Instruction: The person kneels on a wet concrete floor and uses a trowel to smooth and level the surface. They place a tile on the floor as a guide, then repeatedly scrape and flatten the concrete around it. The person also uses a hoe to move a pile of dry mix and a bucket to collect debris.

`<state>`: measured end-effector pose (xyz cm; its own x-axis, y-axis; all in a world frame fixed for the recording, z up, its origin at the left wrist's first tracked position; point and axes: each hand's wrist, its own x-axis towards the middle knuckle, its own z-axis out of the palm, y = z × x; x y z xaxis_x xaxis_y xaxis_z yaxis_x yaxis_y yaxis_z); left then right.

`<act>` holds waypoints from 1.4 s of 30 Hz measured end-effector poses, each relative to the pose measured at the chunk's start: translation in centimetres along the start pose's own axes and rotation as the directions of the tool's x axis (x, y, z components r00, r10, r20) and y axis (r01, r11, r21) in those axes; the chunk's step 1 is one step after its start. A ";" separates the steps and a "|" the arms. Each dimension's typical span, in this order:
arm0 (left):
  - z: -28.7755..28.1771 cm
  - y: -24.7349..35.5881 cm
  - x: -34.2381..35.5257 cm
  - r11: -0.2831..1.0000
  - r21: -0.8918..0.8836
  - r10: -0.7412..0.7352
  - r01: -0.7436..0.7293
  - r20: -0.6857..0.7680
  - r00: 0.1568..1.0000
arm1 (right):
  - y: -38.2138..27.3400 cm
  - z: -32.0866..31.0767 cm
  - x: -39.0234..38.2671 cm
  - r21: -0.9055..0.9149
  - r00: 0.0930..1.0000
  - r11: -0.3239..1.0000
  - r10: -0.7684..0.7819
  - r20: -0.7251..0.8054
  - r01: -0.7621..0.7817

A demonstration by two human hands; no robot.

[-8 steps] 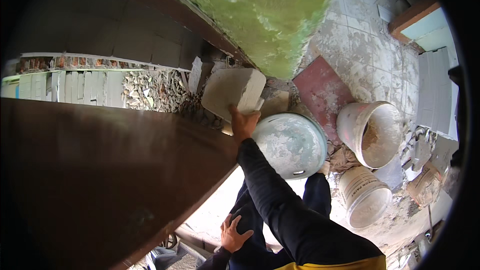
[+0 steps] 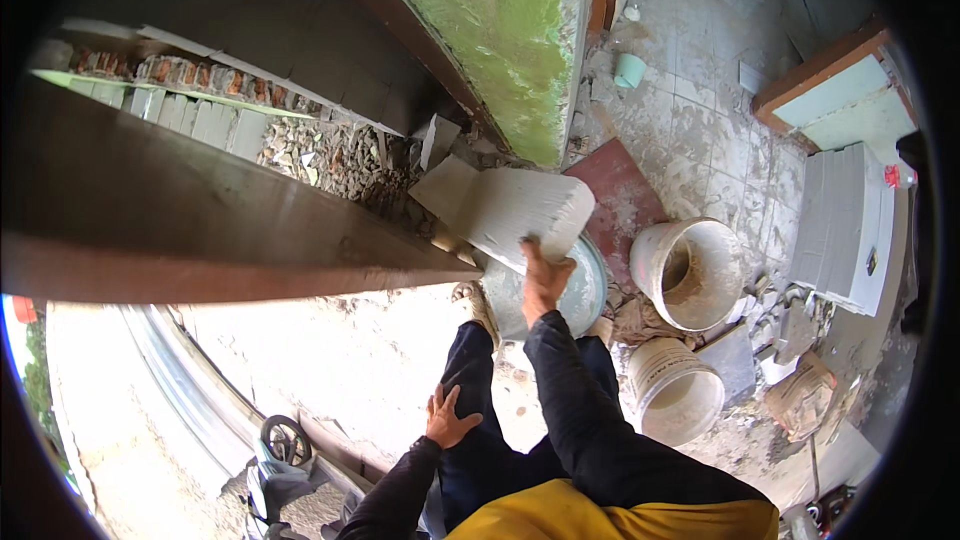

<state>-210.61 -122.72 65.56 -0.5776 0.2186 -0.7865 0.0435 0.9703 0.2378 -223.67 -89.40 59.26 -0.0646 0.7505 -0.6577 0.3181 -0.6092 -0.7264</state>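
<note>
My right hand (image 2: pixel 544 272) grips the near edge of a pale, flat slab (image 2: pixel 525 210) with a rough, ridged face and a rounded right end. The slab lies at an angle across the far part of a pale green, dusty round tub (image 2: pixel 580 305); whether it touches the tub is unclear. Just beyond, on the right, is a reddish square board (image 2: pixel 625 190). My left hand (image 2: pixel 450 418) rests on my left thigh with its fingers spread, holding nothing.
A dark wooden beam (image 2: pixel 240 250) runs along the left. Two white buckets (image 2: pixel 645 265) (image 2: pixel 655 370) stand right. A green wall (image 2: pixel 490 40), rubble (image 2: pixel 320 155), stacked grey sheets (image 2: pixel 830 230), a brown sack (image 2: pixel 800 395) and a small wheel (image 2: pixel 285 440) surround me.
My right hand has moved the slab rightward and toward me, so it now overlaps more of the tub. The view has shifted, showing more tiled floor. My left hand stays on my thigh.
</note>
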 end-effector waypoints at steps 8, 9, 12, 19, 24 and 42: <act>2.2 0.6 -4.3 0.886 0.173 0.451 -0.430 -0.530 0.718 | -5.1 -34.8 -2.8 -0.165 0.958 0.944 -0.281 0.059 0.287; 1.8 0.2 -4.2 0.858 0.210 0.505 -0.469 -0.513 0.694 | -5.2 -39.0 -3.3 -0.283 0.960 0.922 -0.278 -0.002 0.266; 0.2 -1.2 -3.0 0.808 0.181 0.585 -0.560 -0.360 0.727 | -3.4 -51.5 -7.8 -0.036 0.995 0.995 -0.097 -0.002 0.097; 0.6 -3.8 4.0 0.807 -0.255 0.537 -0.533 -0.059 0.841 | 14.0 -65.1 -25.7 0.471 0.962 0.877 0.043 -0.269 0.093; 5.9 -8.1 1.7 0.882 -0.298 0.394 -0.364 0.043 0.918 | 25.4 -69.6 -32.8 0.725 0.844 0.668 0.282 -0.455 0.168; 27.0 4.3 -13.8 0.991 0.132 -0.005 -0.026 0.227 0.974 | 66.6 -100.9 -38.9 0.905 0.140 0.355 0.909 -0.393 0.234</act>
<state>-180.41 -118.82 62.03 -0.3780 0.2315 -0.8964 0.1655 0.9695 0.1806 -104.48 -133.35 56.57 0.6519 -0.3481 -0.6737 -0.7580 -0.2723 -0.5928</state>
